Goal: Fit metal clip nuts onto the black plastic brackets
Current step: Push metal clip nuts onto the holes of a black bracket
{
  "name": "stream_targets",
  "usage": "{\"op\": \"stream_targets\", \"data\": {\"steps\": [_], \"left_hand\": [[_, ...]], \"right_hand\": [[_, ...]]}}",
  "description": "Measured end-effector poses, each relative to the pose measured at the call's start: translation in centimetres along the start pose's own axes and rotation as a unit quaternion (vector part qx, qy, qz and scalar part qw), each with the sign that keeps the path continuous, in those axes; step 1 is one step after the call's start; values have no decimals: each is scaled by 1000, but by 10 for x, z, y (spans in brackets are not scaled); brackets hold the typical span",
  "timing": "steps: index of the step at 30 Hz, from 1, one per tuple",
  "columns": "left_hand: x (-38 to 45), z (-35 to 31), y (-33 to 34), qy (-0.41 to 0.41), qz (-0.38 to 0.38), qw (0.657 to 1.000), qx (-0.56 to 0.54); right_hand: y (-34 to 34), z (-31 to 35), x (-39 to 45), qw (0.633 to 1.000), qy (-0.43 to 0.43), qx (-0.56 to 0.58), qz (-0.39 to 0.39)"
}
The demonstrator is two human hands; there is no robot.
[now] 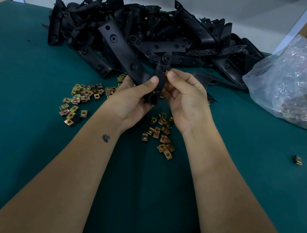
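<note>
My left hand [133,100] grips a black plastic bracket [161,70] above the green table, thumb pressed on its face. My right hand [185,95] pinches a brass-coloured clip nut [166,73] between thumb and fingers, right at the bracket's right edge. Only a small corner of that nut shows. A large heap of black brackets [152,36] lies behind the hands. Loose clip nuts are scattered on the table in a left group [82,97] and a group under my wrists [162,136].
A clear plastic bag of clip nuts [305,87] sits at the right. One stray clip nut [297,160] lies alone at the right of the green table [22,134]. A white wall and frame posts stand behind the heap; cardboard and shelves are at the far right.
</note>
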State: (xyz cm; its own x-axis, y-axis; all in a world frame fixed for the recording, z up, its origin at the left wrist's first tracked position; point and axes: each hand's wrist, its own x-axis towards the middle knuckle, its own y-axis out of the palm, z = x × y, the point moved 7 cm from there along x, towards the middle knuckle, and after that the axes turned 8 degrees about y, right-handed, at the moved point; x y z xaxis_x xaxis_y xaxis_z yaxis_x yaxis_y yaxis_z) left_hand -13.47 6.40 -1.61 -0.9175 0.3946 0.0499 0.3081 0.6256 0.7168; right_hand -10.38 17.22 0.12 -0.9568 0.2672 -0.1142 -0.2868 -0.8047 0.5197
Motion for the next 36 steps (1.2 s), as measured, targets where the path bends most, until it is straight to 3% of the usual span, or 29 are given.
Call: {"op": "stream_targets", "data": {"steps": [15,22,27,29,31,36], "left_hand": [[3,1,-2,1,39,996,81],[6,-2,-7,34,17,992,119],[9,-8,-12,64,-36,995,67],[12,-14,-19,75,-62,995,17],[13,-20,-28,81,-90,992,-23],[17,-23,-38,78,-106,991,-21]], "right_hand": [[2,-2,3,999,-9,-35,-1],[1,5,2,986,-63,-148,-47],[2,3,4,979,-78,-182,-57],[0,0,4,957,-86,-262,-89],[-1,-1,4,909,-110,-386,-115],[15,-15,5,725,-166,-667,-49]]}}
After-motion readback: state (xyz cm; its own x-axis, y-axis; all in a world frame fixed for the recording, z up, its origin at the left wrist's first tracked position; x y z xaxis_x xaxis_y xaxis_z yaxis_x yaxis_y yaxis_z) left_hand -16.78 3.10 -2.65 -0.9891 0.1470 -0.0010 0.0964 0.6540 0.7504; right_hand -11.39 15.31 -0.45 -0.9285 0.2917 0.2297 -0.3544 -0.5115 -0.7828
